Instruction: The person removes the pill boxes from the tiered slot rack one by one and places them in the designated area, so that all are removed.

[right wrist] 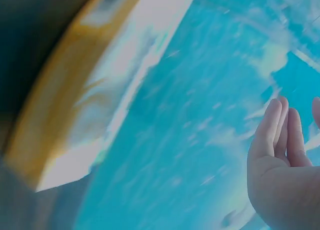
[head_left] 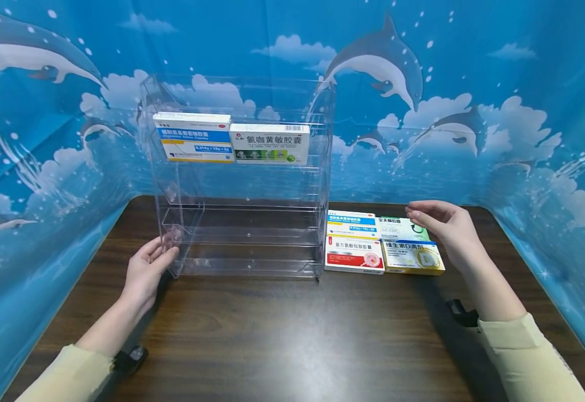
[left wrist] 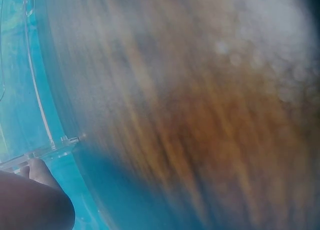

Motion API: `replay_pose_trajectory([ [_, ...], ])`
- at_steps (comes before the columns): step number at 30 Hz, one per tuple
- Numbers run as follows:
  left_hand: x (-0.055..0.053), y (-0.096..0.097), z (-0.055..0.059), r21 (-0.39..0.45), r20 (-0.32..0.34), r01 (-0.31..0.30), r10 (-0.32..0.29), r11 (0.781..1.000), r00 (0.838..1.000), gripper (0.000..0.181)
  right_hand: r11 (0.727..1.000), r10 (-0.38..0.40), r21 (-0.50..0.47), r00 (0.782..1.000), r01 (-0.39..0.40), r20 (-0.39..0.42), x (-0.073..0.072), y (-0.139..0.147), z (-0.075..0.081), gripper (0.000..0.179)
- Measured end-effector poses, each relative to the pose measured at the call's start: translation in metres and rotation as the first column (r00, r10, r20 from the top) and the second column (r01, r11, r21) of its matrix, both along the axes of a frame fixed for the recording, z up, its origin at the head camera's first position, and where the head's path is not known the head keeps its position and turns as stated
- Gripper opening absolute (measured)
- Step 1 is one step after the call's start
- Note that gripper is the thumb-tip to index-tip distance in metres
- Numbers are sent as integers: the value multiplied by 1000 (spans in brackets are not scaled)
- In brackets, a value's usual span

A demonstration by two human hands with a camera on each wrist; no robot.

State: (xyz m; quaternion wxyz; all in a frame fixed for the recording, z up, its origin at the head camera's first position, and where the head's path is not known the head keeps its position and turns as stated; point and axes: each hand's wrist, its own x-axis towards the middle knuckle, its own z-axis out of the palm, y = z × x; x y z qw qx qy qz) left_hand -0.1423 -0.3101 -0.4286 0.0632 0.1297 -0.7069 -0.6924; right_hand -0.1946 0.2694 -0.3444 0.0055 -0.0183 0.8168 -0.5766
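Observation:
A clear plastic display rack (head_left: pixel 247 237) with stepped shelves stands on the table. My left hand (head_left: pixel 144 271) grips its lower left side, thumb in front; the left wrist view shows a finger at the clear edge (left wrist: pixel 55 151). On an upper shelf sit a blue-and-white medicine box (head_left: pixel 194 138) and a white-and-green one (head_left: pixel 269 145). My right hand (head_left: pixel 445 226), holding nothing, hovers with extended fingers at a white-and-green box (head_left: pixel 398 229) right of the rack. Beside that box lie a blue-and-white box (head_left: pixel 351 224), a red-and-white box (head_left: pixel 355 254) and a yellow vitamin D box (head_left: pixel 413 257).
The dark wooden table (head_left: pixel 282 335) stretches out in front of the rack. A blue dolphin-print cloth (head_left: pixel 252 50) hangs behind and along both sides. Black wrist straps show near the left (head_left: pixel 130 358) and right (head_left: pixel 462 312) sleeves.

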Motion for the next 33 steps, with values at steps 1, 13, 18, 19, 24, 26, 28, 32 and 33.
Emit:
replay_pose_trajectory([
  [1, 0, 0, 0, -14, 5, 0, 0, 1000, 1000, 25, 1000, 8, 16, 1000, -7, -11, -1, -7, 5, 45],
  [13, 1, -1, 1, -22, 3, 2, -2, 1000, 1000, 24, 994, 111, 45, 969, -103, -220, -20, -89, 57, 35],
  [18, 2, 0, 1, -28, 5, 11, -11, 1000, 1000, 22, 993, 120, 32, 950, -115, -288, -30, -116, 73, 28],
  [19, 2, 0, 1, -18, -2, 10, -10, 1000, 1000, 22, 993, 120, 32, 946, -115, -301, -33, -120, 75, 27],
  [24, 3, 1, 0, 11, -42, 9, -9, 1000, 999, 23, 991, 133, 35, 922, -129, -363, -43, -141, 91, 25],
  [26, 3, 1, 0, 11, -46, 7, -7, 1000, 999, 24, 990, 139, 36, 913, -135, -383, -47, -148, 96, 24],
  [28, 2, 1, -1, 21, -43, 7, -6, 1000, 999, 24, 989, 145, 39, 902, -142, -406, -51, -155, 102, 23],
  [32, 1, -1, -2, 15, -24, -1, 1, 1000, 1000, 24, 986, 167, 54, 877, -160, -450, -59, -167, 112, 24],
  [33, 1, -1, -2, 12, -17, -4, 4, 1000, 1000, 24, 985, 171, 61, 873, -160, -457, -61, -170, 114, 24],
])
